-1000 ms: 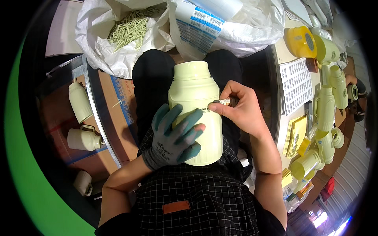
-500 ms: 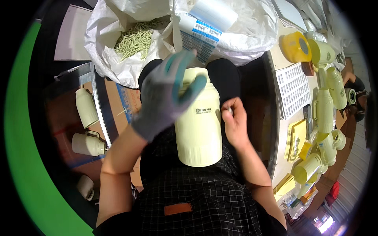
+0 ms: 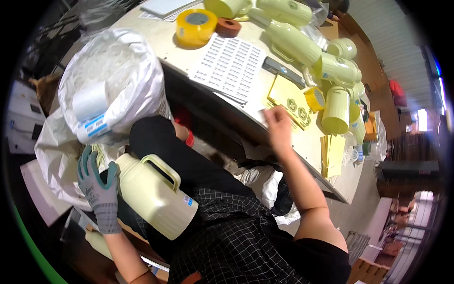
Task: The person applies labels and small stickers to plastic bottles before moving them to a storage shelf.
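A pale yellow vacuum jug (image 3: 153, 201) lies slanted across my lap, its handle facing up and a small blue-and-white label near its base. Beside its neck is my left hand (image 3: 98, 184), in a grey and teal glove. The fingers are spread and the thumb is by the neck; whether it touches is unclear. My right hand (image 3: 280, 127), bare, reaches over the table's edge by a stack of yellow cards (image 3: 287, 97). Its fingers look bent but are blurred, and anything in them cannot be made out.
On the table (image 3: 177, 52) lie a sheet of printed labels (image 3: 229, 66), a large yellow tape roll (image 3: 196, 28), a brown tape roll (image 3: 228, 27) and several pale yellow jugs (image 3: 293, 42). A white sack (image 3: 151, 71) of clear plastic stands left of the table. More yellow cards (image 3: 332, 154) lie near the corner.
The view has swung right toward the table. The jug now lies tilted with its handle showing. My left hand has moved off its front to beside the neck; my right hand has moved to the table.
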A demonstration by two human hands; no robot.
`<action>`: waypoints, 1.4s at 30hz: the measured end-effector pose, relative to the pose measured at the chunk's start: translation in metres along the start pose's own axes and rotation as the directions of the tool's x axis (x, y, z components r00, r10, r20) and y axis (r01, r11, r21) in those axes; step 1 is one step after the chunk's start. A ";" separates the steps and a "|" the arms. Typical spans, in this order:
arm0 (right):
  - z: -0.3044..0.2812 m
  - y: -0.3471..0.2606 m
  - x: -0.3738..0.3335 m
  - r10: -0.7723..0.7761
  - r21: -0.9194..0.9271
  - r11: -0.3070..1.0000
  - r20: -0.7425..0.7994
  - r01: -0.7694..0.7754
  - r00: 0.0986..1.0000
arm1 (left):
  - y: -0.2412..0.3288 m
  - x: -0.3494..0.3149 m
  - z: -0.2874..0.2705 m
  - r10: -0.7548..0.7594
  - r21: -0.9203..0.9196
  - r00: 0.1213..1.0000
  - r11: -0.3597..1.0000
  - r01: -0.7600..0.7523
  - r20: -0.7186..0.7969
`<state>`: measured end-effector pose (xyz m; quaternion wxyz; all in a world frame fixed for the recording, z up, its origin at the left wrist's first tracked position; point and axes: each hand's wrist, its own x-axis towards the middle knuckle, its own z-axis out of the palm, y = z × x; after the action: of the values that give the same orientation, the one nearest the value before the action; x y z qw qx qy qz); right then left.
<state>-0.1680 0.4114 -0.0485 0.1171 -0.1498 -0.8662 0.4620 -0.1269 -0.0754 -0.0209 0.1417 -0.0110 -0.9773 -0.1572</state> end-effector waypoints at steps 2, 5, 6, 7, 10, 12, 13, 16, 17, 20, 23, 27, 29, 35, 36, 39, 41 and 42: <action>-0.050 0.045 0.038 0.007 -0.352 0.931 -0.252 -0.099 0.968 | 0.036 0.034 -0.015 0.147 -0.225 0.989 0.965 -0.137 0.027; -0.097 0.082 0.058 0.018 -0.598 0.758 -0.377 -0.259 0.926 | 0.159 0.077 0.007 0.568 -0.378 0.816 0.783 -0.494 0.107; -0.099 0.095 0.061 -0.013 -0.633 0.731 -0.385 -0.254 0.923 | 0.191 0.084 0.035 0.694 -0.460 0.708 0.676 -0.576 0.133; -0.103 0.106 0.063 -0.041 -0.670 0.698 -0.390 -0.253 0.920 | 0.223 0.087 0.062 0.777 -0.405 0.597 0.620 -0.672 0.200; -0.092 0.110 0.067 -0.078 -0.690 0.691 -0.369 -0.216 0.926 | 0.304 0.087 0.140 0.852 -0.329 0.468 0.522 -0.787 0.234; -0.089 0.112 0.068 -0.103 -0.707 0.680 -0.355 -0.195 0.929 | 0.349 0.098 0.181 0.870 -0.285 0.453 0.491 -0.823 0.194; -0.090 0.112 0.068 -0.089 -0.702 0.685 -0.349 -0.197 0.933 | 0.363 0.102 0.198 0.866 -0.255 0.464 0.499 -0.828 0.188; -0.093 0.109 0.066 -0.063 -0.685 0.703 -0.325 -0.189 0.944 | 0.370 0.098 0.228 0.801 -0.309 0.506 0.593 -0.744 0.320; -0.094 0.108 0.069 -0.085 -0.684 0.711 -0.318 -0.166 0.944 | 0.370 0.098 0.236 0.801 -0.299 0.509 0.593 -0.748 0.314; -0.084 0.103 0.069 -0.079 -0.678 0.720 -0.296 -0.151 0.952 | 0.370 0.099 0.229 0.790 -0.246 0.491 0.591 -0.768 0.366; -0.088 0.100 0.071 -0.018 -0.687 0.697 -0.302 -0.205 0.953 | 0.376 0.104 0.223 0.789 -0.251 0.477 0.588 -0.769 0.386; -0.101 0.104 0.072 -0.113 -0.747 0.646 -0.296 -0.157 0.948 | 0.399 0.132 0.204 0.745 -0.267 0.336 0.560 -0.784 0.576; -0.094 0.099 0.075 -0.074 -0.736 0.658 -0.271 -0.157 0.960 | 0.405 0.140 0.202 0.749 -0.256 0.321 0.542 -0.800 0.579; -0.097 0.100 0.080 -0.109 -0.715 0.684 -0.294 -0.143 0.950 | 0.405 0.146 0.219 0.812 -0.315 0.367 0.532 -0.786 0.454; -0.096 0.100 0.078 -0.114 -0.720 0.682 -0.278 -0.129 0.954 | 0.406 0.148 0.221 0.801 -0.362 0.400 0.570 -0.738 0.446; -0.101 0.103 0.080 -0.097 -0.715 0.688 -0.263 -0.126 0.960 | 0.414 0.155 0.229 0.772 -0.441 0.486 0.633 -0.636 0.409; -0.107 0.111 0.081 -0.092 -0.700 0.701 -0.281 -0.139 0.955 | 0.419 0.153 0.238 0.771 -0.419 0.528 0.637 -0.647 0.356; -0.107 0.110 0.080 -0.089 -0.694 0.708 -0.270 -0.129 0.959 | 0.421 0.151 0.239 0.763 -0.404 0.539 0.646 -0.647 0.356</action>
<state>-0.1894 0.5810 -0.0773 0.1688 -0.2572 -0.9488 0.0710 -0.3091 0.3956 -0.0677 -0.0657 -0.4620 -0.8645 -0.1865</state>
